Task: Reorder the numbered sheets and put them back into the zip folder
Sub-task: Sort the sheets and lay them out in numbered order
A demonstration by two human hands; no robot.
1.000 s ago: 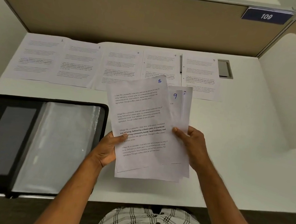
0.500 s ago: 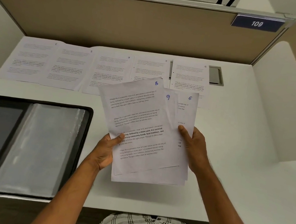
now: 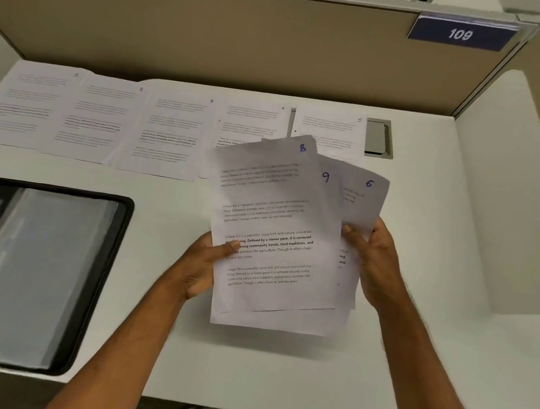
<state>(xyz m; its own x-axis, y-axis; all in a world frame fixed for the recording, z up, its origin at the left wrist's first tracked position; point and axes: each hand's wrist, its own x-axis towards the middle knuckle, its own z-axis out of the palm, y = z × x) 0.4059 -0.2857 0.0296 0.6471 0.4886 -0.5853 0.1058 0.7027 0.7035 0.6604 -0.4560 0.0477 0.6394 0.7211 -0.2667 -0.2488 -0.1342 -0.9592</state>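
Note:
I hold a fanned stack of printed sheets above the desk. Sheet 8 (image 3: 269, 225) lies on top, with sheet 9 (image 3: 328, 181) and sheet 6 (image 3: 365, 196) peeking out to its right. My left hand (image 3: 202, 264) pinches the stack's left edge, thumb on top. My right hand (image 3: 374, 262) grips the right edge at sheet 6. Sheets 1 to 5 lie in a row along the back of the desk, from sheet 1 (image 3: 24, 103) to sheet 5 (image 3: 330, 130). The black zip folder (image 3: 111, 252) lies open at the left, its clear sleeves showing.
A grey cable hatch (image 3: 378, 138) sits behind sheet 5. A beige partition (image 3: 215, 35) with a sign reading 109 closes the back of the white desk (image 3: 410, 377). A white side divider (image 3: 516, 202) stands at the right.
The sheets have fanned wider: sheet 6 has slid out to the right under my right hand, and its number now shows fully. The stack sits slightly further right.

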